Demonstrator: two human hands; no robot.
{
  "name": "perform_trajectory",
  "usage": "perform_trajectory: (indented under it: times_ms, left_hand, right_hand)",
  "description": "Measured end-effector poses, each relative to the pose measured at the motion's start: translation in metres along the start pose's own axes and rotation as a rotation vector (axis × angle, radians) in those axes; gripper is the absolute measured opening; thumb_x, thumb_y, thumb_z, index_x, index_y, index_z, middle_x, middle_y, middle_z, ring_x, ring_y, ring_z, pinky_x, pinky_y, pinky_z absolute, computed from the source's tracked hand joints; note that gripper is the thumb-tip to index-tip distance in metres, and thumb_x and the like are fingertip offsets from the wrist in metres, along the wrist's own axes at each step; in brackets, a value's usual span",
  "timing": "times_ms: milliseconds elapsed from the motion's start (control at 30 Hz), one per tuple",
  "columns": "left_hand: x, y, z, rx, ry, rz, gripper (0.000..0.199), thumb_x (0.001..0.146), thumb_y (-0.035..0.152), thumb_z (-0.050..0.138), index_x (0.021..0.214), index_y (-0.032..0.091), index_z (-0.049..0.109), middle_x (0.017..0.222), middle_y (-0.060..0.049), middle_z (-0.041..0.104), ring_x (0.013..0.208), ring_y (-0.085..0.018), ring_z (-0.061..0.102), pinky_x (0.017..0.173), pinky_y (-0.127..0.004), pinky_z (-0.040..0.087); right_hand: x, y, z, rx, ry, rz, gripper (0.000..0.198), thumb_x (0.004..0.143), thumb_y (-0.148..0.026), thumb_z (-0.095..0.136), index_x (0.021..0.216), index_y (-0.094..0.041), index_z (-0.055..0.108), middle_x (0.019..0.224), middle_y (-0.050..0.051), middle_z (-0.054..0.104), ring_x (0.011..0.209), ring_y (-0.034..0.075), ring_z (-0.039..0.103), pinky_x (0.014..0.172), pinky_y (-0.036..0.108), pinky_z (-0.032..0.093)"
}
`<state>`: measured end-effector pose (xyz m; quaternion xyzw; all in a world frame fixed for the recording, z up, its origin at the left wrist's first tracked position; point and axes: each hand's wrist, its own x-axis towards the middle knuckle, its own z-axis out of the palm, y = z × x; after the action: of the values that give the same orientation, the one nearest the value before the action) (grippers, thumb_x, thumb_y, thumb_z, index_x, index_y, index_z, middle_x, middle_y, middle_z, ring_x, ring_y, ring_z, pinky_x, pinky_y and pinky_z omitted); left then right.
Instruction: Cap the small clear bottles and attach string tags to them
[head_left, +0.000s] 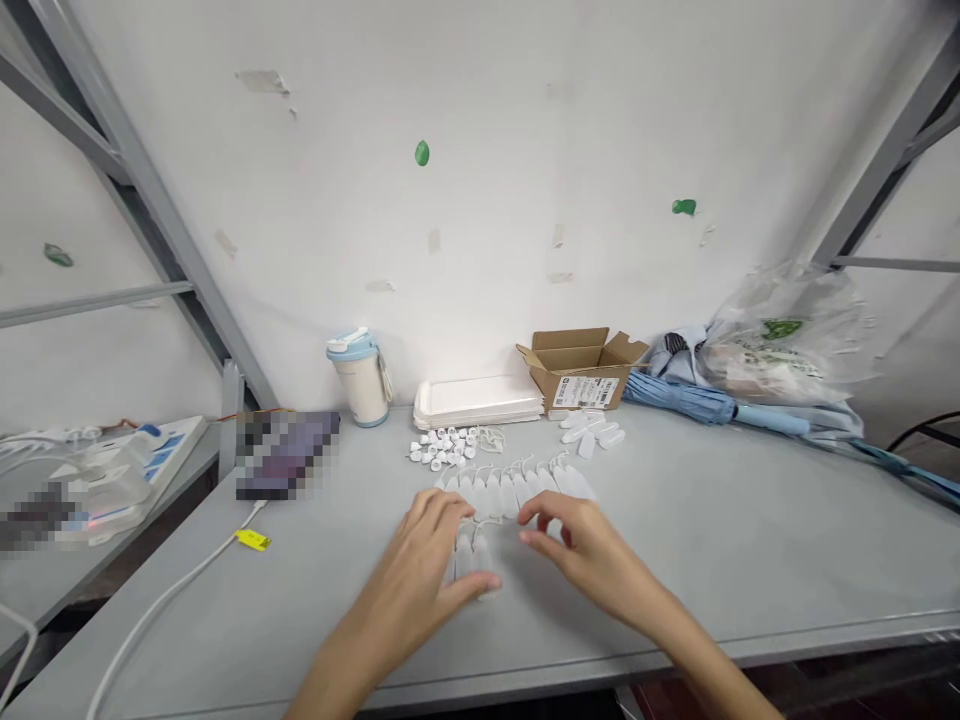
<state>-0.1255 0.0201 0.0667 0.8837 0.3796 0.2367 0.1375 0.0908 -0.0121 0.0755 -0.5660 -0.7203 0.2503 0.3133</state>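
A row of small translucent white tapered pieces (493, 495) lies side by side on the grey table, thin white strings showing at their far ends. Nearer to me is a shorter row of the same pieces (481, 556), partly covered by my left hand (424, 560). That hand is laid flat with its thumb spread, over or against the near pieces; the exact contact is hidden. To their right hovers my right hand (574, 540), fingers curved, with a gap between thumb and forefinger and nothing visible in it. Small white caps (442, 446) lie behind, beside a bunch of white string (490, 438).
Along the wall stand a blue-lidded cup (360, 385), a stack of white trays (480, 402) and an open cardboard box (581, 385), with loose translucent pieces (589, 432) before it. A blue umbrella (682, 397) and plastic bag (787, 345) lie right. A phone (289, 455) with a cable (180, 590) lies left.
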Motion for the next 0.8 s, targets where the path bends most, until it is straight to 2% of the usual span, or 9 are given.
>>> perform_trajectory:
  times_ms: [100, 200, 300, 400, 500, 633, 800]
  left_hand:
    - [0.026, -0.011, -0.017, -0.008, 0.068, -0.029, 0.025, 0.088, 0.037, 0.048, 0.106, 0.019, 0.053, 0.109, -0.009, 0.057, 0.109, -0.025, 0.047, 0.09, -0.042, 0.044]
    - [0.063, -0.024, -0.027, 0.016, 0.04, -0.07, 0.021, 0.089, 0.024, 0.039, 0.096, 0.018, 0.058, 0.102, -0.007, 0.062, 0.106, -0.023, 0.05, 0.089, -0.04, 0.045]
    - [0.096, -0.036, -0.019, 0.062, 0.016, -0.105, 0.027, 0.084, 0.012, 0.037, 0.093, 0.016, 0.062, 0.101, -0.007, 0.065, 0.107, -0.023, 0.052, 0.092, -0.038, 0.044]
    - [0.116, -0.046, -0.002, 0.096, -0.027, -0.044, 0.034, 0.078, 0.003, 0.037, 0.092, 0.015, 0.066, 0.099, -0.006, 0.067, 0.105, -0.022, 0.052, 0.092, -0.034, 0.043]
    - [0.122, -0.057, 0.011, 0.163, -0.032, -0.038, 0.038, 0.072, -0.002, 0.038, 0.088, 0.015, 0.069, 0.097, -0.007, 0.068, 0.102, -0.022, 0.053, 0.09, -0.033, 0.044]
    - [0.118, -0.071, 0.019, 0.24, 0.026, -0.083, 0.038, 0.071, -0.003, 0.038, 0.087, 0.013, 0.068, 0.093, -0.009, 0.069, 0.1, -0.024, 0.054, 0.088, -0.035, 0.045]
    - [0.113, -0.074, 0.026, 0.3, 0.028, -0.027, 0.035, 0.072, -0.002, 0.038, 0.084, 0.013, 0.068, 0.09, -0.01, 0.069, 0.099, -0.025, 0.053, 0.086, -0.037, 0.045]
  right_hand:
    - [0.021, 0.016, -0.03, -0.042, 0.132, -0.017, 0.015, 0.082, -0.027, 0.05, 0.08, -0.019, 0.063, 0.075, 0.002, 0.066, 0.068, 0.015, 0.058, 0.065, 0.027, 0.043]
    - [0.057, 0.045, -0.058, -0.137, 0.273, -0.033, 0.013, 0.079, -0.024, 0.05, 0.074, -0.019, 0.062, 0.074, 0.002, 0.066, 0.068, 0.016, 0.059, 0.064, 0.027, 0.043]
    - [0.088, 0.081, -0.073, -0.273, 0.36, 0.024, 0.011, 0.075, -0.016, 0.05, 0.072, -0.018, 0.061, 0.074, 0.004, 0.067, 0.069, 0.017, 0.06, 0.067, 0.029, 0.043]
    - [0.097, 0.115, -0.071, -0.354, 0.449, 0.086, 0.016, 0.073, -0.01, 0.047, 0.076, -0.016, 0.062, 0.08, 0.007, 0.068, 0.074, 0.019, 0.061, 0.071, 0.03, 0.044]
    - [0.092, 0.135, -0.064, -0.415, 0.418, 0.029, 0.023, 0.071, -0.005, 0.044, 0.08, -0.016, 0.063, 0.086, 0.008, 0.068, 0.08, 0.02, 0.061, 0.075, 0.03, 0.044]
    - [0.089, 0.138, -0.059, -0.478, 0.34, -0.046, 0.038, 0.066, 0.004, 0.038, 0.087, -0.015, 0.065, 0.095, 0.009, 0.067, 0.092, 0.02, 0.058, 0.081, 0.029, 0.042]
    - [0.091, 0.133, -0.059, -0.522, 0.295, 0.004, 0.044, 0.06, 0.008, 0.036, 0.083, -0.015, 0.066, 0.095, 0.01, 0.065, 0.096, 0.022, 0.054, 0.082, 0.028, 0.04]
